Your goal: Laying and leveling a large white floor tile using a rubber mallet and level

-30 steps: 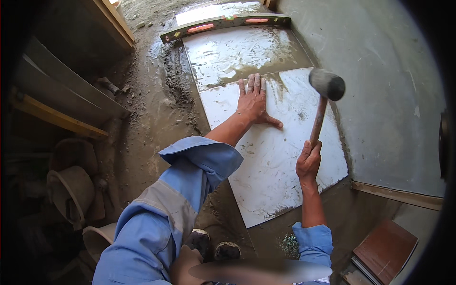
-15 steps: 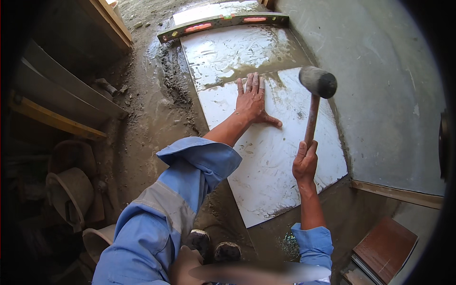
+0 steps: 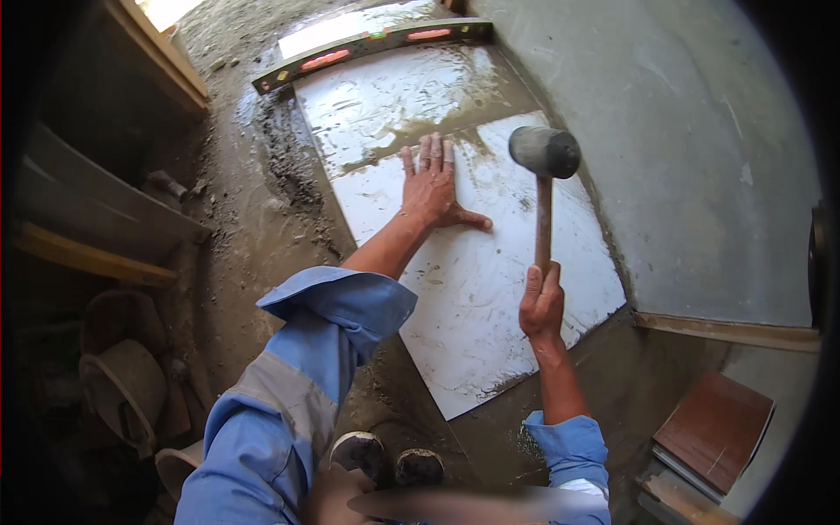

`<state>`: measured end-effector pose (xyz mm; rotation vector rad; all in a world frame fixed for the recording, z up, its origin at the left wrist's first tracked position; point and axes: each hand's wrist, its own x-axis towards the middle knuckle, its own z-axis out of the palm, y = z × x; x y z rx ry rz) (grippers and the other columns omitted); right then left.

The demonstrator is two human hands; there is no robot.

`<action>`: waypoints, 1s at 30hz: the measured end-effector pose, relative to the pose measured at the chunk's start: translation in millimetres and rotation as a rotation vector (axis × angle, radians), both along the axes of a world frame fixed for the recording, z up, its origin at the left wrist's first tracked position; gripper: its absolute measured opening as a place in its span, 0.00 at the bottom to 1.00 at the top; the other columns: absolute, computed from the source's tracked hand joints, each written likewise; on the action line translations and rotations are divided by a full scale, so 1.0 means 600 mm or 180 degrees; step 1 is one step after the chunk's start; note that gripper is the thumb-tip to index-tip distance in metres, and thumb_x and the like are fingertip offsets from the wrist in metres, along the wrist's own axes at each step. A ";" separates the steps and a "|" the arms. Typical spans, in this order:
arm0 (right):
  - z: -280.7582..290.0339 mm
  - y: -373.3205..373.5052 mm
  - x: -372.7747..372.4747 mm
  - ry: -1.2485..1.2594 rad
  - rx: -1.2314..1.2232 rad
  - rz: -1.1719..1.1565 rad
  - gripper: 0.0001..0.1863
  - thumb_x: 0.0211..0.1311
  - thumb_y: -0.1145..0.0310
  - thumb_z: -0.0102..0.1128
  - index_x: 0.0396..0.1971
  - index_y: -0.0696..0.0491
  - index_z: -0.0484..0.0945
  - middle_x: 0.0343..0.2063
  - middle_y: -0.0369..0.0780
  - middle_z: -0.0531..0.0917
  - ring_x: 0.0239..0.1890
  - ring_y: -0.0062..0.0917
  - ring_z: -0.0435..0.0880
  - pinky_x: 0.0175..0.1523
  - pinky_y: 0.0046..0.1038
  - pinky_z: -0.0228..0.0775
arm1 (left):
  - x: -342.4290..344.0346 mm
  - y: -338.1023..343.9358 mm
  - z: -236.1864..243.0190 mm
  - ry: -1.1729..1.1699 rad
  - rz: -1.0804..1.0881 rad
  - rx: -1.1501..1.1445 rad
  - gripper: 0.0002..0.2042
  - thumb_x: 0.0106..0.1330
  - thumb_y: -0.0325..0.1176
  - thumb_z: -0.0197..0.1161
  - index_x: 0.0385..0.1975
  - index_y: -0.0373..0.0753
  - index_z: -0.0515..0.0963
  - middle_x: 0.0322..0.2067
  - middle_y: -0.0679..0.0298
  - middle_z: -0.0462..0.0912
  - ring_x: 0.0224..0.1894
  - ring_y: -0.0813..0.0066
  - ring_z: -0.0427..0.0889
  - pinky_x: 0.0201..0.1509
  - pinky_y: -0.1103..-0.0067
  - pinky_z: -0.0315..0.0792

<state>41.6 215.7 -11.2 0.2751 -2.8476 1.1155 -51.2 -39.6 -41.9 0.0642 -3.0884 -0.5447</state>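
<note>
My left hand [image 3: 430,194] lies flat with fingers spread on a large white floor tile [image 3: 464,297], near its far edge. The tile is smeared with wet grey mortar. My right hand [image 3: 542,302] grips the wooden handle of a rubber mallet [image 3: 544,152] with a grey and black head. The mallet head is over the right part of the tile; whether it touches the surface I cannot tell. Beyond lies another muddy white tile [image 3: 385,96], with a wet strip of mortar along the joint. A long spirit level [image 3: 376,48] rests across the far tiles.
A grey plastered wall [image 3: 691,157] runs along the right side. Brown tiles [image 3: 716,429] are stacked at the lower right. To the left are wet mortar [image 3: 262,227], leaning boards [image 3: 105,192] and a bucket [image 3: 122,385]. My shoes [image 3: 359,455] stand just before the near tile.
The whole view has shifted, so the tiles and both hands appear farther left. My left hand stays flat on the tile and my right hand still holds the mallet over it.
</note>
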 end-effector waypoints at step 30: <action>0.089 0.187 0.188 -0.0788 -0.0757 -0.0965 0.19 0.75 0.54 0.54 0.36 0.57 0.75 0.20 0.37 0.75 0.23 0.24 0.73 0.30 0.31 0.66 | -0.113 0.077 0.020 -0.0186 -0.0264 -0.0334 0.75 0.38 0.86 0.61 0.76 0.27 0.45 0.78 0.47 0.44 0.81 0.50 0.37 0.77 0.39 0.31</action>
